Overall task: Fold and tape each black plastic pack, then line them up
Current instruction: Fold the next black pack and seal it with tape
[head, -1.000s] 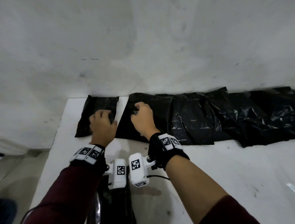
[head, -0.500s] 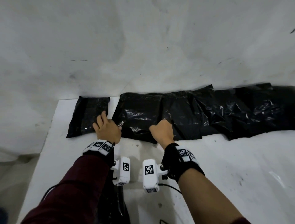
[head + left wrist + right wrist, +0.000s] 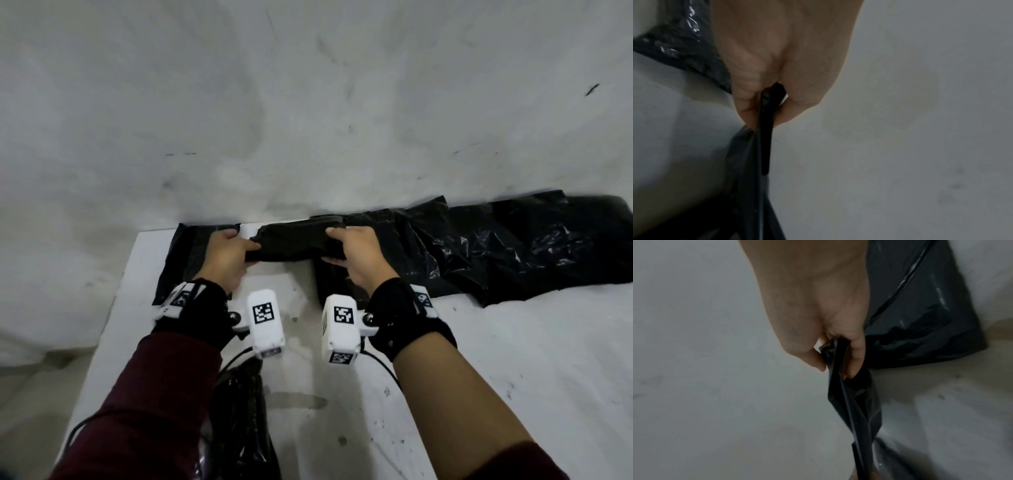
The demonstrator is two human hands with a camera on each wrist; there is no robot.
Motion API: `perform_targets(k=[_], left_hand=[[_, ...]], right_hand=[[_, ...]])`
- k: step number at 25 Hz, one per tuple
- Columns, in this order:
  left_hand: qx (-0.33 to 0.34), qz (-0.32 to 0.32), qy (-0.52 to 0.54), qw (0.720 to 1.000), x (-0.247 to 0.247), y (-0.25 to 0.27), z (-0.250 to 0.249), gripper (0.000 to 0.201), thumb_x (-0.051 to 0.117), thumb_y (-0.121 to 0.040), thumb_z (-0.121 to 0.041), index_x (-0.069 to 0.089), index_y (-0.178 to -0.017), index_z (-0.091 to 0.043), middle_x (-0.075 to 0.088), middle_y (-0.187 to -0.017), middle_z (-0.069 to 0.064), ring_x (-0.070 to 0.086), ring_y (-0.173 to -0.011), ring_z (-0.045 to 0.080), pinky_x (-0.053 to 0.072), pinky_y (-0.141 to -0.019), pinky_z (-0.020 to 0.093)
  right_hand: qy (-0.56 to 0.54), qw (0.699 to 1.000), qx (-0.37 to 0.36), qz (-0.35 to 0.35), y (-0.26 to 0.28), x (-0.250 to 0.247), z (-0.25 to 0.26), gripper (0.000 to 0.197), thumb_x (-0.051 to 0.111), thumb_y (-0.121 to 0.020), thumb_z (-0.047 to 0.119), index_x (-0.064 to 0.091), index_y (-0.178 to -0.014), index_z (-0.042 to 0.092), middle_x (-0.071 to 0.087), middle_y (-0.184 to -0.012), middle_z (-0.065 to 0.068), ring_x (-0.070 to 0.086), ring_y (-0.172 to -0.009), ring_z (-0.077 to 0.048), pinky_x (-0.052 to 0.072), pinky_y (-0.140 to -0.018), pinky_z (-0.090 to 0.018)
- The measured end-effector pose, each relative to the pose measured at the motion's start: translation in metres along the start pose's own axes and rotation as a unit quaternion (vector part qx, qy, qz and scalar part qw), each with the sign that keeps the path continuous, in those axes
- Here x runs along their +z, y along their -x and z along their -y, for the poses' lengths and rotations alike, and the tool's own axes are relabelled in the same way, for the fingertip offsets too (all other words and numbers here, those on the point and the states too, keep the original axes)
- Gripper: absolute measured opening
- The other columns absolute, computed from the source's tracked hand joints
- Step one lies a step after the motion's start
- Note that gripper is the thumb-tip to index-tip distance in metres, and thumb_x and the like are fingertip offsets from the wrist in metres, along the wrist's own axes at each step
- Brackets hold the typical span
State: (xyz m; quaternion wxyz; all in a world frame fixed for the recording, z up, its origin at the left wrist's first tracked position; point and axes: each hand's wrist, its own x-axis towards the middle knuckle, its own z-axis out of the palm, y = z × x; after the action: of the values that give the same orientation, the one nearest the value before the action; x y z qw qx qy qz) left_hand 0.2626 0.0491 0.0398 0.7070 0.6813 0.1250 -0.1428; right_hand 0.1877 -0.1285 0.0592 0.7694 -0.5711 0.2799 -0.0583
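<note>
Left hand (image 3: pixel 224 262) and right hand (image 3: pixel 359 255) each pinching one end of black pack (image 3: pixel 291 240), lifted between them.

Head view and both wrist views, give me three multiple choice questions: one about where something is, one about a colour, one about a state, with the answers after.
1. Where is the small flat black plastic pack that lies alone?
A. at the left end of the row on the white table
B. at the right end
C. on the floor

2. What colour is the crumpled plastic pack held between both hands?
A. white
B. black
C. red

3. How does the left hand meet that held pack?
A. flat on top of it
B. clear of it
C. its fingers pinch the edge

Answers: 1 A, it lies left of all the other packs. 2 B, dark like the rest. 3 C, the left wrist view shows the plastic pinched; the right hand grips the other end.
</note>
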Motion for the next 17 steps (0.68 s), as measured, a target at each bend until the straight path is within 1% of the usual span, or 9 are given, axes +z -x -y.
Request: perform_targets(k=[3, 5, 8, 10, 12, 13, 15, 16, 17], left_hand=[[0.026, -0.008, 0.122, 0.992, 0.006, 0.022, -0.037, 0.047, 0.054, -0.081, 0.017, 0.036, -0.117, -0.006, 0.048, -0.085, 0.01, 0.055, -0.077, 0.02, 0.051, -0.053, 0.021], [0.053, 0.001, 0.155, 0.986, 0.012, 0.039, -0.059, 0.041, 0.054, -0.082, 0.015, 0.038, -0.113, -0.007, 0.049, -0.081, 0.009, 0.056, -0.072, 0.015, 0.052, -0.058, 0.021], [0.065, 0.029, 0.193, 0.979, 0.024, 0.066, -0.08, 0.014, 0.054, -0.085, 0.009, 0.049, -0.086, -0.005, 0.051, -0.075, 0.009, 0.057, -0.07, 0.015, 0.054, -0.054, 0.02], [0.056, 0.028, 0.208, 0.976, 0.032, 0.083, -0.083, 0.015, 0.052, -0.087, 0.009, 0.051, -0.075, 0.0, 0.05, -0.075, 0.01, 0.055, -0.072, 0.018, 0.055, -0.053, 0.02], [0.038, 0.04, 0.216, 0.975, 0.041, 0.098, -0.082, 0.015, 0.049, -0.088, 0.012, 0.051, -0.076, 0.002, 0.05, -0.08, 0.012, 0.055, -0.077, 0.021, 0.057, -0.06, 0.021], [0.029, 0.054, 0.215, 0.975, 0.047, 0.104, -0.08, 0.015, 0.047, -0.088, 0.014, 0.051, -0.079, 0.002, 0.049, -0.083, 0.013, 0.055, -0.079, 0.022, 0.057, -0.068, 0.023], [0.013, 0.084, 0.205, 0.975, 0.064, 0.116, -0.074, 0.016, 0.044, -0.087, 0.018, 0.049, -0.084, 0.003, 0.048, -0.085, 0.013, 0.055, -0.077, 0.02, 0.05, -0.088, 0.029], [0.007, 0.097, 0.2, 0.975, 0.071, 0.121, -0.071, 0.017, 0.042, -0.086, 0.019, 0.049, -0.088, 0.004, 0.047, -0.084, 0.013, 0.055, -0.076, 0.02, 0.047, -0.093, 0.032], [0.002, 0.106, 0.198, 0.974, 0.081, 0.127, -0.068, 0.019, 0.041, -0.086, 0.02, 0.048, -0.095, 0.005, 0.048, -0.083, 0.014, 0.056, -0.074, 0.02, 0.046, -0.094, 0.033]], right_hand=[[-0.069, 0.997, -0.037, 0.007, 0.007, -0.001, 0.029, 0.022, 0.056, -0.087, -0.005, 0.055, -0.068, 0.006, 0.057, -0.068, -0.006, 0.059, -0.065, -0.016, 0.052, -0.053, -0.026], [-0.11, 0.992, -0.054, 0.004, 0.015, -0.004, 0.045, 0.021, 0.057, -0.086, -0.008, 0.057, -0.067, 0.001, 0.059, -0.061, -0.007, 0.06, -0.06, -0.018, 0.052, -0.051, -0.023], [-0.137, 0.988, -0.069, 0.006, 0.033, -0.016, 0.063, 0.02, 0.057, -0.085, -0.009, 0.058, -0.066, -0.003, 0.059, -0.061, -0.009, 0.061, -0.055, -0.018, 0.054, -0.052, -0.022], [-0.147, 0.986, -0.076, 0.011, 0.049, -0.032, 0.071, 0.019, 0.056, -0.085, -0.01, 0.058, -0.067, -0.005, 0.059, -0.061, -0.009, 0.062, -0.05, -0.017, 0.055, -0.052, -0.023], [-0.155, 0.985, -0.074, 0.009, 0.062, -0.053, 0.077, 0.017, 0.055, -0.085, -0.012, 0.058, -0.069, -0.007, 0.06, -0.061, -0.01, 0.063, -0.047, -0.016, 0.054, -0.05, -0.022], [-0.157, 0.985, -0.072, 0.006, 0.067, -0.064, 0.079, 0.016, 0.054, -0.085, -0.012, 0.057, -0.07, -0.008, 0.06, -0.06, -0.01, 0.063, -0.047, -0.016, 0.054, -0.05, -0.022], [-0.164, 0.984, -0.07, -0.005, 0.075, -0.09, 0.082, 0.016, 0.052, -0.085, -0.013, 0.057, -0.071, -0.006, 0.062, -0.057, -0.008, 0.064, -0.047, -0.016, 0.055, -0.05, -0.023], [-0.17, 0.983, -0.07, -0.011, 0.078, -0.101, 0.084, 0.017, 0.052, -0.085, -0.014, 0.057, -0.071, -0.006, 0.063, -0.057, -0.007, 0.064, -0.048, -0.016, 0.056, -0.051, -0.023], [-0.176, 0.982, -0.074, -0.015, 0.08, -0.114, 0.086, 0.017, 0.052, -0.084, -0.015, 0.057, -0.071, -0.006, 0.063, -0.059, -0.008, 0.065, -0.049, -0.016, 0.056, -0.052, -0.024]])
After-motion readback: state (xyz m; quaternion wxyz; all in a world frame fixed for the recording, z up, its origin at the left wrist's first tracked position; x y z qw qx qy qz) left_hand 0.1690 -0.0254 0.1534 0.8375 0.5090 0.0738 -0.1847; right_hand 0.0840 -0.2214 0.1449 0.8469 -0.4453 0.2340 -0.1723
